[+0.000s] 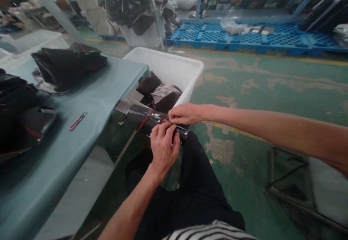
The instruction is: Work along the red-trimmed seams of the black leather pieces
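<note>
A black bag with reddish-brown straps lies across a narrow board over my lap; its exact kind is hard to tell. My left hand curls its fingers over the near edge of the bag and grips it. At the bag's right end, my right hand is closed in a pinch, close to the left fingertips. Whatever the right fingers hold is hidden. Shiny clear film or metal bits show on the bag beside the hands.
To the left, a table with a pale green cover bears black bags and pink-handled snips. Just beyond the board stands a white bin with dark bags inside. Blue pallets lie farther back; a metal-framed stool is at right.
</note>
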Demonstrator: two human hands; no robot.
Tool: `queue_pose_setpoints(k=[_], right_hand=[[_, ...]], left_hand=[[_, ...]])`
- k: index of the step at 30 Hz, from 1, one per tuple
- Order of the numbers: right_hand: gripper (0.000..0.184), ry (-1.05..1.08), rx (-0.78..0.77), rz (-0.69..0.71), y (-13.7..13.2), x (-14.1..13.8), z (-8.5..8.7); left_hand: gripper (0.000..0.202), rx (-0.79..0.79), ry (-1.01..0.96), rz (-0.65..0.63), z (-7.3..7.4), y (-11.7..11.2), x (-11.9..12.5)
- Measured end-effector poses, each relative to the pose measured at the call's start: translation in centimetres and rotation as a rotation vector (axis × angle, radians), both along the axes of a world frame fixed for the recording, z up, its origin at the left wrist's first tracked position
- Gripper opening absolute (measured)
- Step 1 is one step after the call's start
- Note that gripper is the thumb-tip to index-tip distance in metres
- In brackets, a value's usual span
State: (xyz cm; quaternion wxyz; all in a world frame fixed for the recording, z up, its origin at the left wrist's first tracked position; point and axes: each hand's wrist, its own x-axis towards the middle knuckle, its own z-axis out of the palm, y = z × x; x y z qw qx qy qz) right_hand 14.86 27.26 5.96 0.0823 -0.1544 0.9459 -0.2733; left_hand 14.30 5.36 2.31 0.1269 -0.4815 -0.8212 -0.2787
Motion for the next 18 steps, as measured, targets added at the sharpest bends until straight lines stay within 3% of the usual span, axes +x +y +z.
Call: queue_pose_setpoints(k=[5,10,13,18], right_hand=[[0.025,0.064,0.159,0.067,-0.4,0.3,0.7],[0.028,0.141,0.347,0.166,-0.7,0.1,1.1],[0.023,0.114,0.182,0.103,-0.4,0.2,0.6],[0.015,-0.073,-0.136,-0.288,-0.5,1.6,0.3]], left_hand=[[0.034,-0.031,0.063,0.012,-0.3,-0.3,0.8],[0.044,-0.172,0.196,-0.131,-0.2,-1.2,-0.5],[0.043,-0.218,0.21,-0.197,0.1,-1.6,-1.5],[0.027,-0.055,-0.005,-0.086,0.3,-0.4,-1.4]])
